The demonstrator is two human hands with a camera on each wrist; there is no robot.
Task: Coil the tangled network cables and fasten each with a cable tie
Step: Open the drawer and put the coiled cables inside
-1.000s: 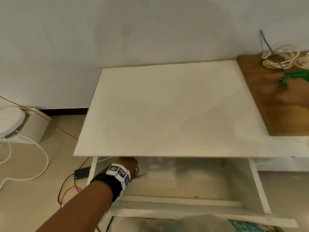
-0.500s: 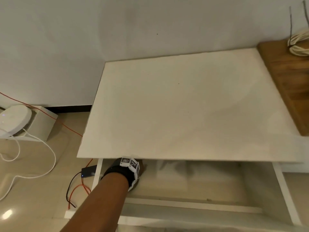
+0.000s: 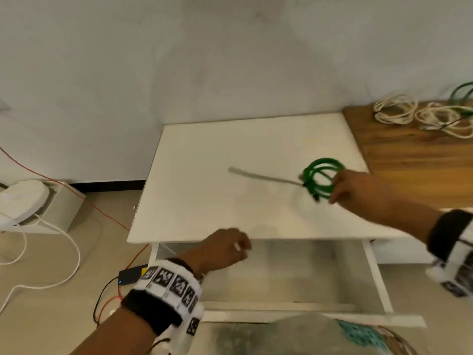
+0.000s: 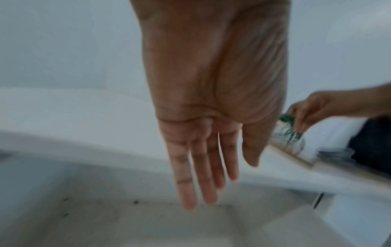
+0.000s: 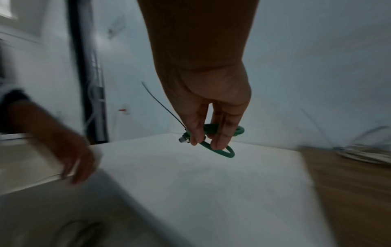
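**Fingers slack on the left, coil pinched on the right**

Fingers [image 4: 203,175] of the left hand [image 3: 222,249] hang straight and loose, palm bare in the wrist view, over the open drawer [image 3: 281,275] just below the front edge of the white tabletop [image 3: 204,190]; a small pale speck shows against the knuckles from above, too blurred to name. Moving rightward across the top, a thin grey cable tie [image 3: 263,177] runs its long axis nearly left to right, its free tail pointing toward the left edge, its other end at the green coil [image 3: 321,180]. That coil is pinched between thumb and fingertips of the right hand [image 3: 358,190], hovering over the tabletop's right side, near the seam with the wooden board [image 3: 409,162]. Further right, toward the board's back corner, lie white cable bundles [image 3: 394,111] and another green one [image 3: 462,92].

By my reckoning the tail is what matters next: it points at the idle left hand, which is nearer to it, so that hand would reach up and rightward to take it.
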